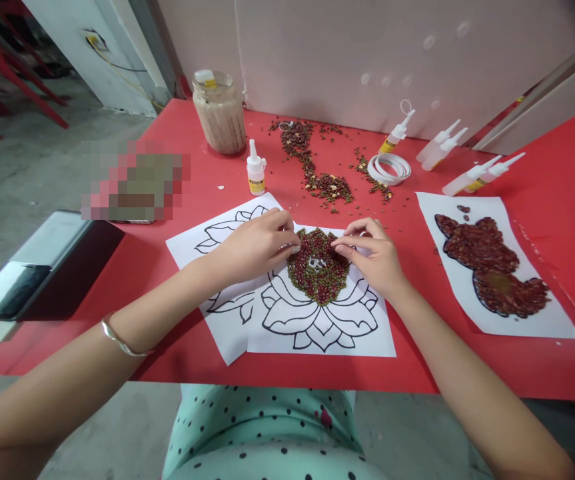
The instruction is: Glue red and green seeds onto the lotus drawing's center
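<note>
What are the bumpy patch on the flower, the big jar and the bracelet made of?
Patch: probably dried beans or seeds; small, rounded, dark red and green pieces. Jar: glass or clear plastic; its upper wall looks see-through and glossy. Bracelet: likely polished metal; it's silvery with bright highlights.

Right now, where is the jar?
In the head view, the jar stands toward the back left of the red table, behind and to the left of the nearest small white bottle.

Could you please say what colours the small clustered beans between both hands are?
The small clustered beans are dark red and green, clearest in the head view.
</note>
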A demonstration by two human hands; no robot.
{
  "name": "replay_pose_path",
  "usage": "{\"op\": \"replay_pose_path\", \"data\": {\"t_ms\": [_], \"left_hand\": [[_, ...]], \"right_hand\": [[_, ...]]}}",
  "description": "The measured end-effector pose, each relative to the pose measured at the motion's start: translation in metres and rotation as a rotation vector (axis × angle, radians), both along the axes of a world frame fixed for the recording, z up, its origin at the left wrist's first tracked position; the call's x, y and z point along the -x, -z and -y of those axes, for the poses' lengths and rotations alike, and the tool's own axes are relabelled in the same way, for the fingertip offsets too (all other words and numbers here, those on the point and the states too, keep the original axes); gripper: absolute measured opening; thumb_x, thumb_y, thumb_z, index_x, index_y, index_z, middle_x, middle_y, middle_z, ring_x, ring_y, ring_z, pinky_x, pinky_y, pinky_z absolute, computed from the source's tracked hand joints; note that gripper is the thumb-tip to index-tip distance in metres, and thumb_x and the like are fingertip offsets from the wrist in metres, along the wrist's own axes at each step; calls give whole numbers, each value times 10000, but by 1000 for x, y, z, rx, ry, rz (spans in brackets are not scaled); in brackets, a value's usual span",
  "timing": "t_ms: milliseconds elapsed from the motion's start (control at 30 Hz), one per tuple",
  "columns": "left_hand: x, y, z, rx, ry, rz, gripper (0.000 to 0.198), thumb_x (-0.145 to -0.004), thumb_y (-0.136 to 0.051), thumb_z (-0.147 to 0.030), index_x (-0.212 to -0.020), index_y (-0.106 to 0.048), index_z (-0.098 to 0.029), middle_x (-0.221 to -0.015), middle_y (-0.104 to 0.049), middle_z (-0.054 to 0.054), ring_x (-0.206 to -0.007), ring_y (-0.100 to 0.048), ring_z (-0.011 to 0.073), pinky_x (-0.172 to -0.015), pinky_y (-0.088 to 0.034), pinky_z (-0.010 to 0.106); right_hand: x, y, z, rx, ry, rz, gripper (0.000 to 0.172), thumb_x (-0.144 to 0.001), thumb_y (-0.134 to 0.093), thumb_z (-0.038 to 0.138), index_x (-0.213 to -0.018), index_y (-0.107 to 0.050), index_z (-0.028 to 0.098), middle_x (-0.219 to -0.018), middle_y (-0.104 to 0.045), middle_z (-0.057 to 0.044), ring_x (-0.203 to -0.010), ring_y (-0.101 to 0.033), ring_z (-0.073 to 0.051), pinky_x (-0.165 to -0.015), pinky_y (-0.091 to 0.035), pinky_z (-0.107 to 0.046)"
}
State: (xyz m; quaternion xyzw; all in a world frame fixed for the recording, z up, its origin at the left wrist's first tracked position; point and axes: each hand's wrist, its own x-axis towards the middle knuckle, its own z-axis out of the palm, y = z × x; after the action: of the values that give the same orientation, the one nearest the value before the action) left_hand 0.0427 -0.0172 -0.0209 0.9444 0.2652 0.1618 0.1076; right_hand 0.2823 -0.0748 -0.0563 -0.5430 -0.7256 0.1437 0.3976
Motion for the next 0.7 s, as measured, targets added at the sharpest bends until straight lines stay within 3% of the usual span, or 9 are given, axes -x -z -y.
{"op": "replay_pose_path", "data": {"t_ms": [233,400,533,700], "left_hand": [[-1,-1,0,9,2,17,225,-913,-465,-240,-893,-679,-171,-872,-553,73,-805,-501,169,-691,-435,291],[-4,-6,-7,39,-49,-36,221,-902,-479,-241,-977,-669,-158,-937,-541,85,-845,-520,178,-750,-457,310],[-18,-10,-29,61,-119,-123,278,-884,-496,-245,-1099,-619,-120,-1009,-538,108,-947,-523,205,-877,-446,355],[-56,-9,-70,106,-200,-207,286,-856,-503,-205,-1105,-617,-122,-1041,-543,110,-958,-539,205,-837,-445,315]], "right_hand": [[-3,-3,-2,-5,87,-52,113,-818,-626,299,-839,-737,296,-869,-560,-35,-881,-549,-192,-812,-474,-390],[-16,-3,-7,-28,297,-199,148,-805,-635,348,-874,-735,261,-871,-553,-38,-812,-569,-175,-726,-488,-343],[-25,3,-12,-10,375,-338,193,-780,-657,393,-885,-731,248,-863,-572,-28,-786,-561,-160,-701,-468,-320],[-27,8,-15,1,361,-407,194,-754,-677,396,-849,-735,237,-844,-585,-26,-798,-566,-161,-719,-457,-321]]}}
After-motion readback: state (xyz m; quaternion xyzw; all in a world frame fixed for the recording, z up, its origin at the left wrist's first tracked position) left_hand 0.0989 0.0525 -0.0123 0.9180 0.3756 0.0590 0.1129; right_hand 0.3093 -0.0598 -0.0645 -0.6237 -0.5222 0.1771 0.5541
